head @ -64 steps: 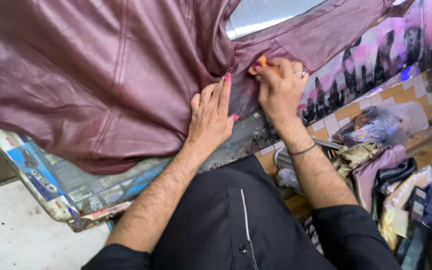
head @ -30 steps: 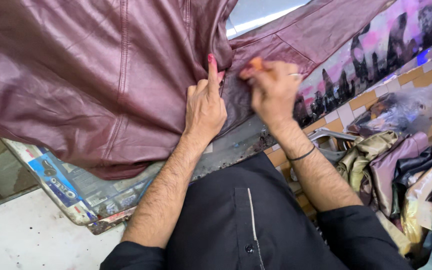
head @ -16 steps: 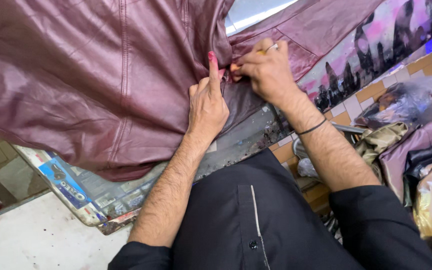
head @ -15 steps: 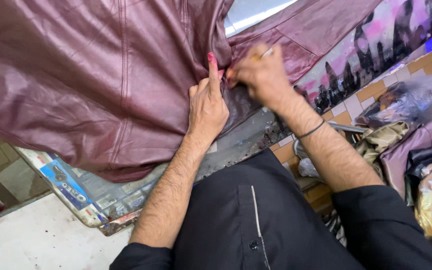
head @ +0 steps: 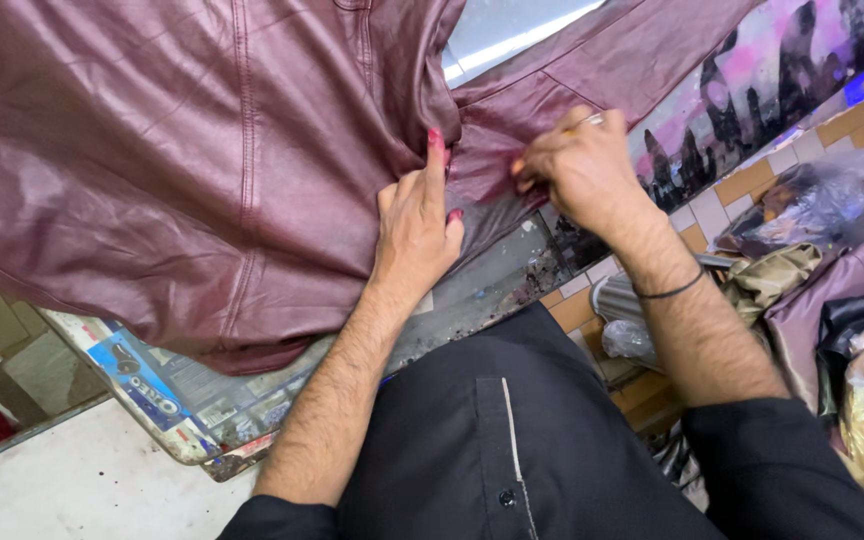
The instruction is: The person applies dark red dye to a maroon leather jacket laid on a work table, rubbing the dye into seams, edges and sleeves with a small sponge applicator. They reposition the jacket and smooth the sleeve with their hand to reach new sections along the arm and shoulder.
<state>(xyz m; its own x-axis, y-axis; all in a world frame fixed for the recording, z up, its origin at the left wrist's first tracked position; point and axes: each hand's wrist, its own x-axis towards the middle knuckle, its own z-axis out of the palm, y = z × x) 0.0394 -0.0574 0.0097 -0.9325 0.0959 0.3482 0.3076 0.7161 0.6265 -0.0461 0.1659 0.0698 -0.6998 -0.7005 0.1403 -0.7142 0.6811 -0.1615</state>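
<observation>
Jacket point(head: 182, 170) — maroon, shiny, leather-looking — is spread over the surface point(head: 482, 290) and fills most of the upper left of the view, with a sleeve point(head: 592, 60) running off toward the top right. Seams run down the body panel and the lower hem bunches up a bit near the surface's edge.

Left hand point(head: 414, 225) lies flat on the jacket with the fingers stretched out, index finger pointing up along a fold next to where the sleeve joins the body. It's pressing down, not gripping anything. The fingertips have red stain on them.

Right hand point(head: 577, 165) is just beside it, on the sleeve's base, fingers curled tight and pinched together against the material — something small may be between them, but I can't tell what. There's a ring on one finger and a thin dark band point(head: 672, 290) on the wrist.

Under the jacket the surface is covered with worn printed wrappers point(head: 142, 385). Off to the right, a heap of crumpled bags and fabric scraps point(head: 832, 290) sits against a tiled ledge point(head: 742, 180). The person wears a black shirt point(head: 512, 440).
</observation>
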